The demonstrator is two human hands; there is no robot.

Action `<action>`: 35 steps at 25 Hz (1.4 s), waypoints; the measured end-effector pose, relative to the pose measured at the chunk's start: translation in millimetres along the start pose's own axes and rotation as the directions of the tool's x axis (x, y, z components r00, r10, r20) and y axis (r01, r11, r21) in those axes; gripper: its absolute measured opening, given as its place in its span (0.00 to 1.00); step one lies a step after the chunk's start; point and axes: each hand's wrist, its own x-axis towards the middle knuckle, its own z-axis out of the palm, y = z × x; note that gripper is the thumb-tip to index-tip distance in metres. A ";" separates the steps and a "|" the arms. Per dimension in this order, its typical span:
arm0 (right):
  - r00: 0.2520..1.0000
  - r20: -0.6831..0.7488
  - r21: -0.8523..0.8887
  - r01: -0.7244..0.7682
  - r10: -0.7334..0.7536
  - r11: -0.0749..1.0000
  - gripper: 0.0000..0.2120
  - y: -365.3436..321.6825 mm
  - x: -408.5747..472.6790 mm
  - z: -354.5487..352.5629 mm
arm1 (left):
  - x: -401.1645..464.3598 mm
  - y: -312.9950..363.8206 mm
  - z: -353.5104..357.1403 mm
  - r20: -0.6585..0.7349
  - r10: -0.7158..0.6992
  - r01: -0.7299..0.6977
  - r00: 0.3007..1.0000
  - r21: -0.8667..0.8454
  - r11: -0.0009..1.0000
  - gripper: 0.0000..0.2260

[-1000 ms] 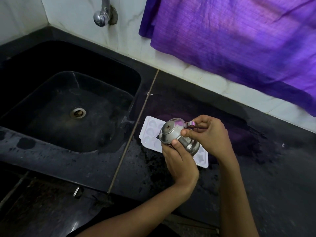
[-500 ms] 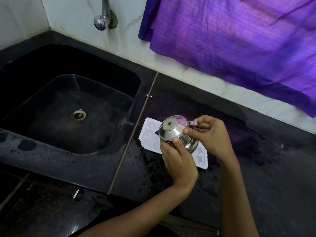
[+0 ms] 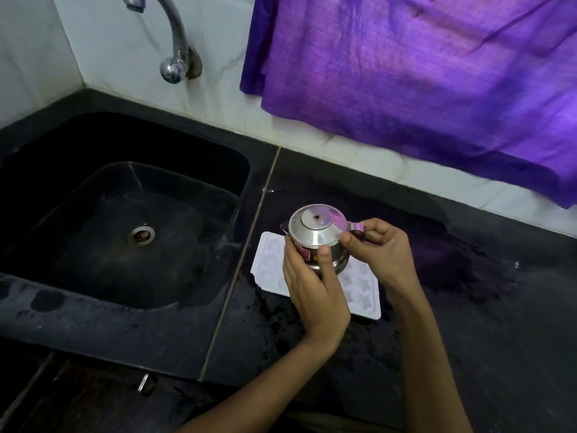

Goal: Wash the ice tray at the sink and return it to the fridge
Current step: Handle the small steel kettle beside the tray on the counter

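Steel, small and shiny, the lidded pot (image 3: 317, 237) sat between both hands above the counter, its lid on and its short spout pointing toward nine o'clock. The left hand (image 3: 315, 292) cupped the pot's body from six o'clock, its fingers curled round the far-left side and its thumb pressed up the near wall beside a red label. The right hand (image 3: 382, 254) came in from three o'clock, its fingers curled round the pot's band handle (image 3: 356, 229) and its thumb tip laid against the rim of the lid.

Directly beneath the pot lay the white ice tray (image 3: 362, 292), flat on the black counter (image 3: 468, 323) with its moulded hollows facing up; star shapes showed at its five o'clock end and rounded ones at its ten o'clock end. Both hands covered its middle. Whether the pot touched the tray could not be told. Wet patches and droplets darkened the counter around the tray.

At nine o'clock from the tray, across a thin seam in the stone, the black sink (image 3: 93, 292) held a round metal drain (image 3: 141, 235). A chrome tap (image 3: 175, 48) curved out from the white wall at eleven o'clock, and a purple cloth (image 3: 421, 82) hung across the wall at one o'clock.
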 end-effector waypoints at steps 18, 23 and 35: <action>0.987 -0.057 0.265 -0.127 0.147 0.956 0.09 42.8 129.4 7.6 | 172.3 11.2 26.6 0.380 -0.131 0.115 0.916 0.065 0.991 0.28; 0.981 -0.055 0.285 -0.163 0.186 0.945 0.11 65.7 175.1 14.8 | 219.5 1.2 44.5 0.348 -0.221 0.172 0.911 0.167 0.971 0.33; 0.971 -0.017 0.279 -0.225 0.239 0.934 0.11 93.1 221.8 25.7 | 267.0 -25.2 60.4 0.293 -0.278 0.208 0.915 0.249 0.946 0.34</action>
